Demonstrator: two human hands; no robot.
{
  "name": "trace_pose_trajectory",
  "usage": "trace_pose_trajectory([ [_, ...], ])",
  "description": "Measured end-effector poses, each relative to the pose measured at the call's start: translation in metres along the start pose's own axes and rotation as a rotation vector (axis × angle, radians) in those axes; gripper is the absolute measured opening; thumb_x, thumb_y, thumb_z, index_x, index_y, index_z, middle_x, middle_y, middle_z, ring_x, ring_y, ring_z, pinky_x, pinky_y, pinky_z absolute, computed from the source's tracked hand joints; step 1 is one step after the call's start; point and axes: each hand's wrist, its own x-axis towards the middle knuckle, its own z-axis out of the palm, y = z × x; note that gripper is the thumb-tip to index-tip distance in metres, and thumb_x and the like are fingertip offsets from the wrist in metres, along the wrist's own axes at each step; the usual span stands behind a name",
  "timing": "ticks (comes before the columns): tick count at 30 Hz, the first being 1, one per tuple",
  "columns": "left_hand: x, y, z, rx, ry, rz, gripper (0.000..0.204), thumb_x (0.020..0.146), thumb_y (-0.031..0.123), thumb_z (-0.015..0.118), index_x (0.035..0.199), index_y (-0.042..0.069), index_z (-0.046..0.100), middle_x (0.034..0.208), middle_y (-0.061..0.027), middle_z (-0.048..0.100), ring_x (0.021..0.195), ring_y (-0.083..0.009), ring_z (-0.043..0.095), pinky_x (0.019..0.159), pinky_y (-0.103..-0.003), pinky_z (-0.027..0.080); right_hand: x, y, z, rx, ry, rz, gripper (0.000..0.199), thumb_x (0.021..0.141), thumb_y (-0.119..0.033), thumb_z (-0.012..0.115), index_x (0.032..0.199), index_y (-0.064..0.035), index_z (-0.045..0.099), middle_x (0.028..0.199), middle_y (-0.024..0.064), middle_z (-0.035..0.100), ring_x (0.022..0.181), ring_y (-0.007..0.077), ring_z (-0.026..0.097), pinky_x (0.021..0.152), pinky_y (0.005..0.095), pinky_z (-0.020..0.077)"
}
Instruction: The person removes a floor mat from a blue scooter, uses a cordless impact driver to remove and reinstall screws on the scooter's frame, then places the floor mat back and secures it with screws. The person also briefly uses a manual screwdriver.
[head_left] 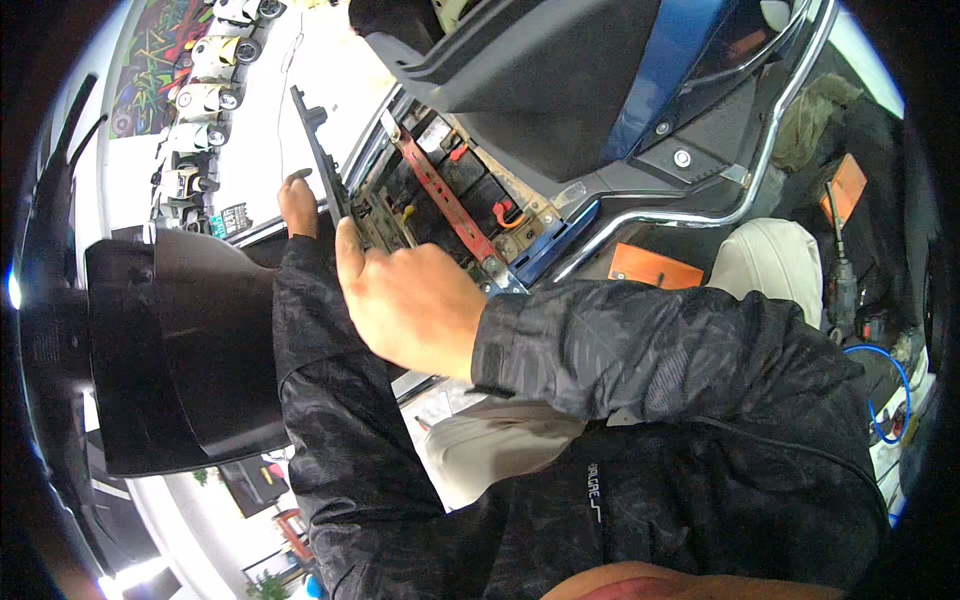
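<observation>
A thin black plastic panel (322,160), seen almost edge-on, stands tilted over an open compartment of a vehicle. My right hand (415,305) grips its near end, thumb along the edge. Just left of the panel, my left hand (298,207) has curled fingers; what they hold is hidden. Inside the compartment lie black batteries (487,190) with orange and yellow cable parts. A red metal bracket (440,190) spans them diagonally.
A black seat (540,90) and blue body panel (640,75) rise beyond the compartment. A chrome rail (690,218) runs along the right. Orange blocks (655,267), a power driver (843,290) and a blue hose (908,400) lie there. A large black panel (190,350) stands left.
</observation>
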Motion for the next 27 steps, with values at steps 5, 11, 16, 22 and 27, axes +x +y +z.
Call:
trace_pose_trajectory([
  [5, 0.000, -0.001, 0.030, 0.107, -0.070, 0.015, 0.036, 0.093, 0.011, 0.045, 0.115, -0.004, 0.070, 0.108, -0.0269, 0.072, 0.099, -0.0406, 0.070, 0.093, -0.043, 0.053, 0.000, 0.013, -0.015, 0.029, -0.087, 0.004, 0.061, 0.087, -0.011, 0.057, 0.136, 0.0242, 0.046, 0.066, 0.0124, 0.066, 0.052, 0.0244, 0.067, 0.047, 0.0374, 0.0539],
  [11, -0.001, -0.011, 0.056, 0.223, -0.103, 0.045, 0.036, 0.093, 0.011, 0.045, 0.115, -0.003, 0.070, 0.108, -0.0265, 0.072, 0.099, -0.0403, 0.070, 0.092, -0.043, 0.053, -0.002, 0.026, -0.019, 0.033, -0.077, 0.018, 0.064, 0.088, -0.012, 0.058, 0.137, 0.0261, 0.044, 0.063, 0.0101, 0.063, 0.051, 0.0198, 0.066, 0.045, 0.0330, 0.0543],
  [16, 0.002, -0.018, 0.074, 0.303, -0.131, 0.087, 0.035, 0.093, 0.011, 0.046, 0.114, -0.003, 0.070, 0.107, -0.0262, 0.072, 0.099, -0.0400, 0.070, 0.092, -0.043, 0.053, -0.003, 0.034, -0.022, -0.018, -0.096, 0.054, 0.062, 0.087, -0.010, 0.057, 0.135, 0.0265, 0.045, 0.063, 0.0103, 0.063, 0.050, 0.0195, 0.065, 0.044, 0.0324, 0.0547],
  [22, 0.013, -0.025, 0.088, 0.400, -0.177, 0.140, 0.034, 0.093, 0.011, 0.046, 0.114, -0.003, 0.070, 0.107, -0.0257, 0.072, 0.098, -0.0396, 0.070, 0.092, -0.043, 0.053, 0.000, 0.034, -0.018, -0.061, -0.100, 0.165, 0.064, 0.088, -0.014, 0.058, 0.136, 0.0266, 0.046, 0.065, 0.0090, 0.065, 0.054, 0.0190, 0.068, 0.046, 0.0324, 0.0553],
  [27, 0.021, -0.036, 0.088, 0.485, -0.204, 0.172, 0.034, 0.094, 0.011, 0.046, 0.114, -0.003, 0.069, 0.106, -0.0254, 0.072, 0.098, -0.0393, 0.070, 0.092, -0.044, 0.053, 0.002, 0.032, -0.008, 0.046, -0.056, 0.208, 0.061, 0.088, -0.016, 0.059, 0.132, 0.0254, 0.052, 0.064, 0.0079, 0.066, 0.055, 0.0200, 0.069, 0.047, 0.0337, 0.0549],
])
